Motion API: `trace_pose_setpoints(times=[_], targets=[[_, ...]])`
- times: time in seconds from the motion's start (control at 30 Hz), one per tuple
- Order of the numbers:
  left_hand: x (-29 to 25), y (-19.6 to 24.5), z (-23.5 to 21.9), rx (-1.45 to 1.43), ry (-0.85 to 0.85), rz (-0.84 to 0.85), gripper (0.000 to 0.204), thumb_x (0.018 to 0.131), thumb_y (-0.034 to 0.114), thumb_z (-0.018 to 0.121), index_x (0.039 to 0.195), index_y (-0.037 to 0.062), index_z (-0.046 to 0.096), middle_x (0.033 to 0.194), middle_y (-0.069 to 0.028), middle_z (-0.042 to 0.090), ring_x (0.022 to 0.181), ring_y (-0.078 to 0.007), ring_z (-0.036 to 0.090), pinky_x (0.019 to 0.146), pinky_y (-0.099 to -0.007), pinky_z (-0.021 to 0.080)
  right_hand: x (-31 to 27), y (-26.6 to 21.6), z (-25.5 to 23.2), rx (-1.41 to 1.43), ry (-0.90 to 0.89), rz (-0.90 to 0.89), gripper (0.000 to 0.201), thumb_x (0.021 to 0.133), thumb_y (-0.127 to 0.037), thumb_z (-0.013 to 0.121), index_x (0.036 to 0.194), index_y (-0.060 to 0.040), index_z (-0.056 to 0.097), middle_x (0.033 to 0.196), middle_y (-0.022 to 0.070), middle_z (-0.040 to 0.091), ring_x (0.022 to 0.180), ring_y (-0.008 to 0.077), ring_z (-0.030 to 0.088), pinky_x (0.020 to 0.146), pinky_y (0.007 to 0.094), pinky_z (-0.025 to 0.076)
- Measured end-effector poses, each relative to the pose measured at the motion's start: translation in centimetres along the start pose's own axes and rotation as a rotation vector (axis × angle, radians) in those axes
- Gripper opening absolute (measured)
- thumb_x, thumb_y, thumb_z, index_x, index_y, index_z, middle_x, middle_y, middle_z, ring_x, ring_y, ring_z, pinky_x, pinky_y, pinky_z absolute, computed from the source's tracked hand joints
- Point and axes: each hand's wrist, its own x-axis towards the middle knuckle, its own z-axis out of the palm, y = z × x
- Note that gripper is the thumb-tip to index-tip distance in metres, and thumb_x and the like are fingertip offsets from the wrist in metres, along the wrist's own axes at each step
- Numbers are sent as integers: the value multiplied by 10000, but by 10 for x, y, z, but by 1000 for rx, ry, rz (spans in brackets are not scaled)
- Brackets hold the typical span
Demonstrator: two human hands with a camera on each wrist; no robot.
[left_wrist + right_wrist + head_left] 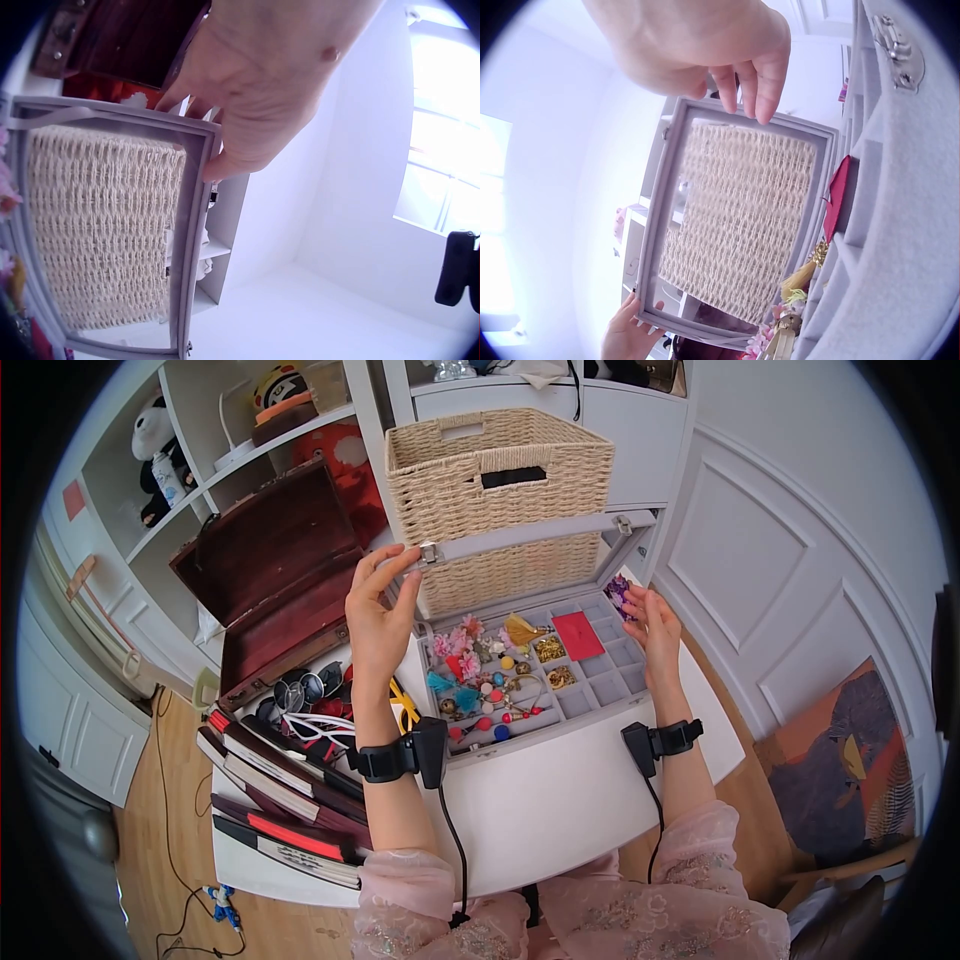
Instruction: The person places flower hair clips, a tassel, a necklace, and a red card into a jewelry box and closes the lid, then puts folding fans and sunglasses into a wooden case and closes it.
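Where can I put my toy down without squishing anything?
The bare white table in front of the jewelry box is free, between the two wrists. The box's right-hand compartments look empty. Left, books and sunglasses crowd it.

Two hands were in view, a left hand and a right hand, each with one wrist camera strapped behind it. One grey jewellery box lay open, with one glass-paned lid raised. One wicker basket stood behind it. One dark wooden case sat open. One red envelope and one yellow tassel lay in the compartments. One panda toy sat on a shelf.
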Motion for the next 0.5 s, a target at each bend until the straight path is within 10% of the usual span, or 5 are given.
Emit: trace_pose_setpoints(times=[0.5], targets=[[-1, 2, -2, -36, -19, -17, 247, 817, 37, 621, 1062, 38, 655, 1103, -95, 564, 1003, -167, 537, 832, -254, 420, 1, 1, -1, 1, -6, 6, 384, 948, -371, 451, 1133, -60, 580, 1079, 47, 614, 944, 91, 559, 754, 250, 486]])
